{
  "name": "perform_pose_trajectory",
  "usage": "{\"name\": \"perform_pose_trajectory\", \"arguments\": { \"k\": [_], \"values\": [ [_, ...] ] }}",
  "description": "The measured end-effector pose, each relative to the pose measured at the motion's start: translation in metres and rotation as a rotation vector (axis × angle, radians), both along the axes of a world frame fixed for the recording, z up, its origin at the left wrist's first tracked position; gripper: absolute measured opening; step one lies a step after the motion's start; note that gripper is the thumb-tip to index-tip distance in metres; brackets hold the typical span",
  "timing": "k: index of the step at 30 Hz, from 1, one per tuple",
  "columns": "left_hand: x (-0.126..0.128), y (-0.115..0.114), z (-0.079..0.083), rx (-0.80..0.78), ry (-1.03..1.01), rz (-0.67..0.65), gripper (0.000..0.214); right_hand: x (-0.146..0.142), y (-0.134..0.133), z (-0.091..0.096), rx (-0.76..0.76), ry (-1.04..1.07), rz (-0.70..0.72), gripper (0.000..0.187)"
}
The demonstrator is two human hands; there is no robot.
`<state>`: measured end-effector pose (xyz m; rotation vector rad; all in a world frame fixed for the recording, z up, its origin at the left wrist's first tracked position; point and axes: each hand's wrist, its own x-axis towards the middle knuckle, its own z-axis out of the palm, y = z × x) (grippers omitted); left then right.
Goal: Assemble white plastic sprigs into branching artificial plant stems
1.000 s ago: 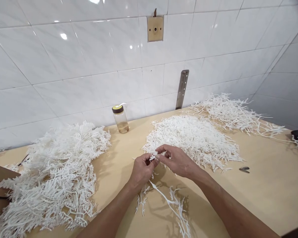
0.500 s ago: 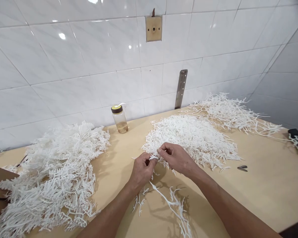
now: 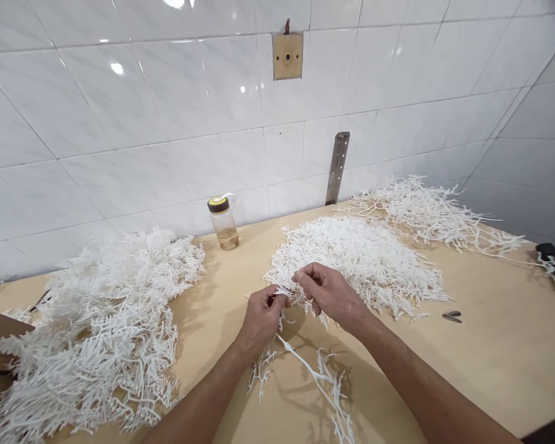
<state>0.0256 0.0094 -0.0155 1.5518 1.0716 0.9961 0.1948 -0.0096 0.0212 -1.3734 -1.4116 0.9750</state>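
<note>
Over the wooden table (image 3: 490,364), my left hand (image 3: 261,317) and my right hand (image 3: 330,295) meet, both pinched shut on one white branched plastic sprue (image 3: 314,373). Its long stem hangs from my fingers toward me and lies on the table. My right fingertips pinch a small twig at the top of it. Just behind my hands sits a flat heap of small white plastic pieces (image 3: 365,259).
A big pile of white branched sprues (image 3: 102,327) covers the table's left side. Another thinner spread of white sprues (image 3: 435,213) lies at the back right. A bottle with a yellow lid (image 3: 224,222) stands by the tiled wall. Small metal cutters (image 3: 452,317) lie at right.
My right hand has shifted slightly up and left on the sprue's tip; the sprue's lower stem has swung a little. The left hand has hardly moved.
</note>
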Motion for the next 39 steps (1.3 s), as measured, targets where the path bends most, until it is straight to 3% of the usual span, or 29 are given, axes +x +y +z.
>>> {"name": "perform_pose_trajectory", "arguments": {
  "k": [6, 10, 15, 25, 31, 39],
  "values": [
    [0.001, -0.006, 0.006, 0.186, 0.059, 0.031, 0.019, 0.002, -0.003, 0.001, 0.008, -0.094, 0.075, 0.034],
    [0.000, -0.006, 0.007, 0.346, 0.118, 0.038, 0.016, 0.001, -0.003, 0.001, 0.015, -0.145, 0.120, 0.027],
    [-0.001, -0.005, 0.006, 0.394, 0.124, 0.032, 0.018, 0.003, -0.003, 0.001, 0.003, -0.085, 0.205, 0.028],
    [-0.004, 0.000, -0.004, 0.606, 0.197, 0.125, 0.031, 0.007, -0.001, 0.001, 0.019, -0.056, 0.016, 0.032],
    [-0.006, -0.002, -0.008, 0.622, 0.322, 0.083, 0.041, 0.000, -0.004, 0.002, -0.030, -0.077, 0.193, 0.035],
    [-0.004, -0.004, -0.009, 0.591, 0.397, 0.007, 0.053, -0.005, 0.000, -0.012, -0.042, 0.005, 0.177, 0.035]
  ]
}}
